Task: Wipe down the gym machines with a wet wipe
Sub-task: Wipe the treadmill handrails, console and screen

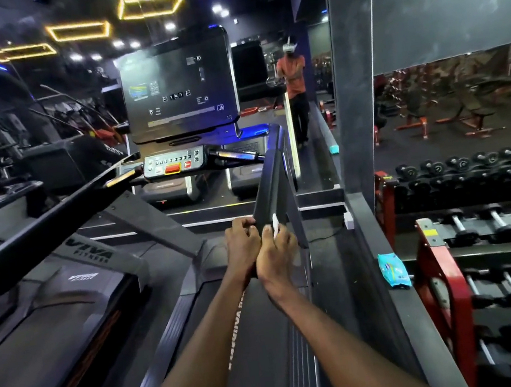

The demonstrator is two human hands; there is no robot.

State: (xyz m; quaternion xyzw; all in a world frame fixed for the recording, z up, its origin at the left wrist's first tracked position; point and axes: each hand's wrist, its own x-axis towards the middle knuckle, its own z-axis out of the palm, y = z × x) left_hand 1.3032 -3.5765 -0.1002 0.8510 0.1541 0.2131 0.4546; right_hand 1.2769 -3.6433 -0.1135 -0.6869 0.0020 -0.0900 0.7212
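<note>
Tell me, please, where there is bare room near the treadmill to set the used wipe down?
The dark ledge right of the treadmill belt is bare on the near side of the blue wipes pack. The belt itself is bare too. It is crowded at the right handrail, which both hands grip, and on the dumbbell rack.

Both hands meet at the treadmill's right handrail [271, 188]. The left hand [243, 243] grips its lower end; the right hand [277, 255] presses a white wet wipe [275, 223] against it. A blue wipe packet [394, 270] lies on the ledge [402, 304] beside the dumbbell rack [441, 282].
</note>
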